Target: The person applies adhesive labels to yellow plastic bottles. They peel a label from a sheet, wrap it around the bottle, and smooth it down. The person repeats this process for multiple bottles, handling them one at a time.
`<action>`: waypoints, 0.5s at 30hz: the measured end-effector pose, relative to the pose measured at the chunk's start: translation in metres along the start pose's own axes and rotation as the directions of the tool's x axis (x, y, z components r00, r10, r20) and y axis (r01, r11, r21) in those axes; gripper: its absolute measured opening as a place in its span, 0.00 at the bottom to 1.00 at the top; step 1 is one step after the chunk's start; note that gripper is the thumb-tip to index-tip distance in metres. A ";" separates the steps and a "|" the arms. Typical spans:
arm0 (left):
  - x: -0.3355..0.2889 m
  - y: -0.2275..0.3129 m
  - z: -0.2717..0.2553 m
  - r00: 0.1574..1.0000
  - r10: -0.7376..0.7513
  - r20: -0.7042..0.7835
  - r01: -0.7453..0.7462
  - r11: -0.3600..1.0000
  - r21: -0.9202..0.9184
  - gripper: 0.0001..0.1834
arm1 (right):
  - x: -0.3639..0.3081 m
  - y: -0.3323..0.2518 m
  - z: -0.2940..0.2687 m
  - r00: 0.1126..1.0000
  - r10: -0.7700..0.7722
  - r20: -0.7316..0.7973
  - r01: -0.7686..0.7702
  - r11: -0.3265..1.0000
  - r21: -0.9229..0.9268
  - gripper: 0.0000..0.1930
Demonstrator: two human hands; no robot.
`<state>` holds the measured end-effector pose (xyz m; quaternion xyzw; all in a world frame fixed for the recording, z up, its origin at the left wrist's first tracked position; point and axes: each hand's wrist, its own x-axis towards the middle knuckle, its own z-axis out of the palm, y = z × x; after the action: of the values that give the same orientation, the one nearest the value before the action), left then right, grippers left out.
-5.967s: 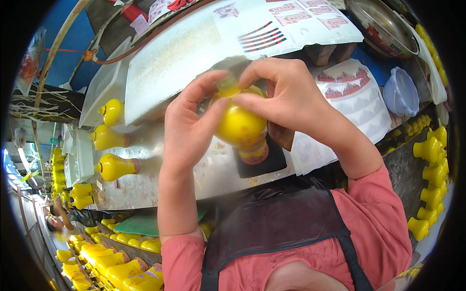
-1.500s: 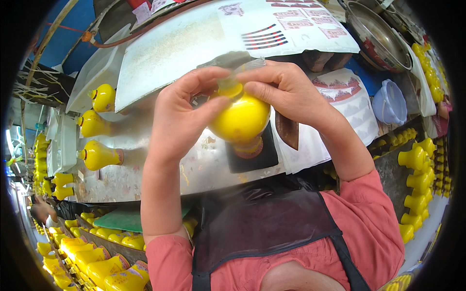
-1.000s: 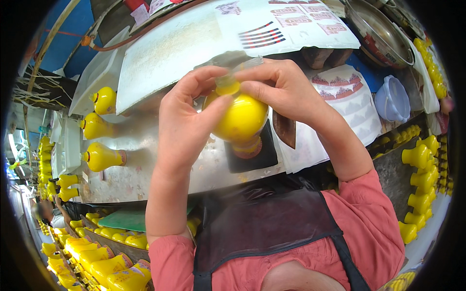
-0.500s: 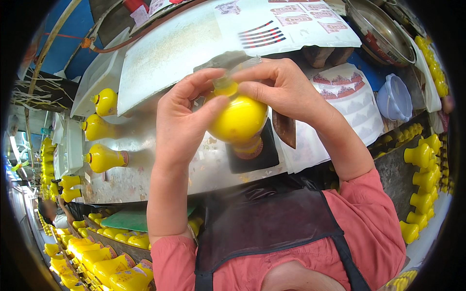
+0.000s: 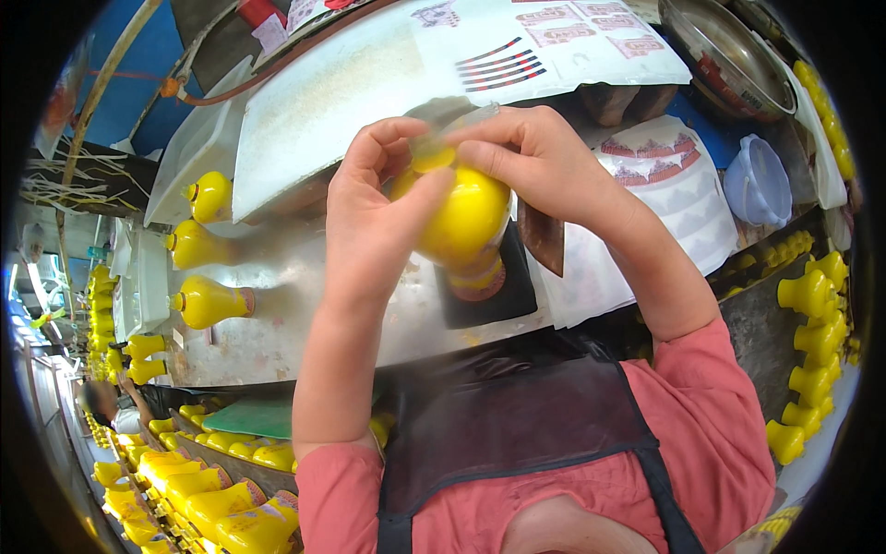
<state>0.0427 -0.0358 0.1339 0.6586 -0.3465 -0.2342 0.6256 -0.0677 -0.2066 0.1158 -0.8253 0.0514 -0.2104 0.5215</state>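
A glossy yellow vase (image 5: 461, 217) with a rounded shoulder and narrow neck stands upright on a black block (image 5: 517, 295). A patterned band circles its foot. My left hand (image 5: 374, 203) curls about the neck, its thumb pressed on the shoulder and its fingers bent behind. At the neck's other side, my right hand (image 5: 540, 157) is closed, thumb and forefinger pinching by the rim. A thin translucent strip (image 5: 475, 117) sticks out at the right fingertips, wrapped partly about the neck. The fingers hide part of the neck. Beside the block rests a dark brown pointed piece (image 5: 543, 235).
Three yellow vases (image 5: 217, 302) lie at the table's left. Beyond is a white board (image 5: 360, 83) with dark strips and printed sheets. Decal sheets (image 5: 660, 198), a lilac bucket (image 5: 759, 185) and a metal basin (image 5: 729, 55) are at right. Several vases (image 5: 231, 508) fill the lower left.
My left thumb has slid up and inward toward the vase's neck, and both hands are closer together around the rim. The view has shifted slightly; the vase stays on the block.
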 end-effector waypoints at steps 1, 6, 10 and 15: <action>0.001 -0.001 -0.002 1.000 -0.007 0.030 0.007 1.000 -0.020 0.22 | 0.001 0.001 0.000 1.000 0.008 -0.007 -0.008 1.000 0.022 0.14; 0.006 -0.011 -0.008 0.999 -0.026 0.047 0.036 0.975 -0.219 0.22 | 0.007 0.000 0.001 0.997 0.078 -0.001 -0.078 0.995 0.058 0.17; 0.009 -0.016 -0.009 0.999 -0.012 0.037 0.019 0.985 -0.174 0.22 | 0.012 -0.008 0.002 0.990 0.137 -0.019 -0.137 0.989 -0.047 0.22; 0.009 -0.015 -0.009 0.999 -0.034 0.018 0.037 0.985 -0.166 0.22 | 0.018 -0.009 0.000 0.992 0.128 -0.009 -0.129 0.984 -0.120 0.26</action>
<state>0.0576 -0.0374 0.1212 0.6084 -0.3186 -0.2783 0.6715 -0.0527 -0.2083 0.1288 -0.8500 0.1173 -0.1732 0.4834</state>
